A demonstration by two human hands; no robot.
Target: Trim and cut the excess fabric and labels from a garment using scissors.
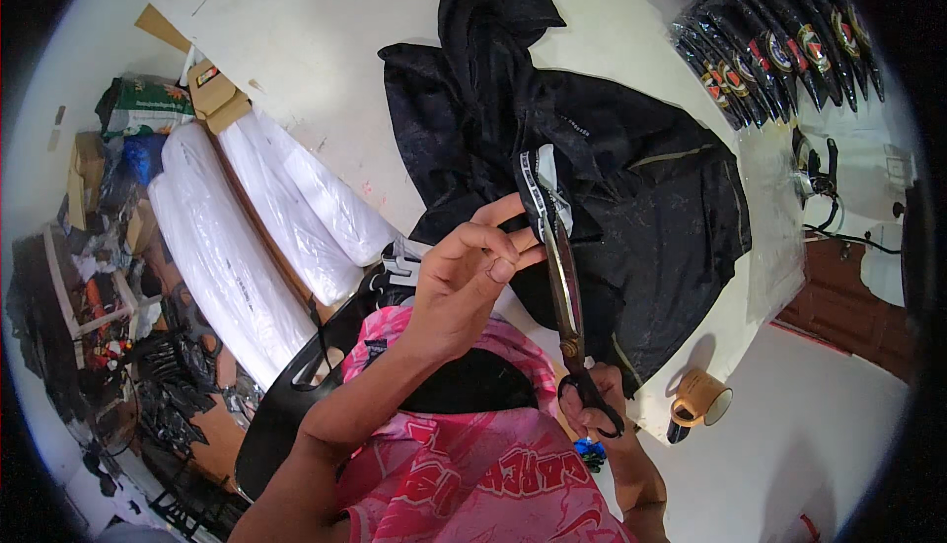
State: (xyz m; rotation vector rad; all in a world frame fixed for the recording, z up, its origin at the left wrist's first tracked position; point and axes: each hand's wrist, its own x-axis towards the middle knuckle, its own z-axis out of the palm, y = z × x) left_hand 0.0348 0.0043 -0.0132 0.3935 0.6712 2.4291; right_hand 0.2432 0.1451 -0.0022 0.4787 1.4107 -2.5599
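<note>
A black garment (641,217) lies spread and creased over the white table. My left hand (464,277) holds the garment's raised edge, where a black-and-white printed band (533,188) curls up and shows a pale inner side. Its thumb and index finger are pressed together, while other fingertips pass behind the band. In my right hand (592,400) are large scissors (566,296) with black handles, pointing away from me. The scissor blades lie against the band beside my left fingertips. How far apart the blades stand is hard to make out.
Several plastic-wrapped black packs (779,45) lie at the far right. A brown tape roll (702,397) sits by the table's near right edge. Long white plastic-wrapped rolls (222,257) stand to the left, beside a cluttered heap (138,336). A black chair (286,425) is close by me.
</note>
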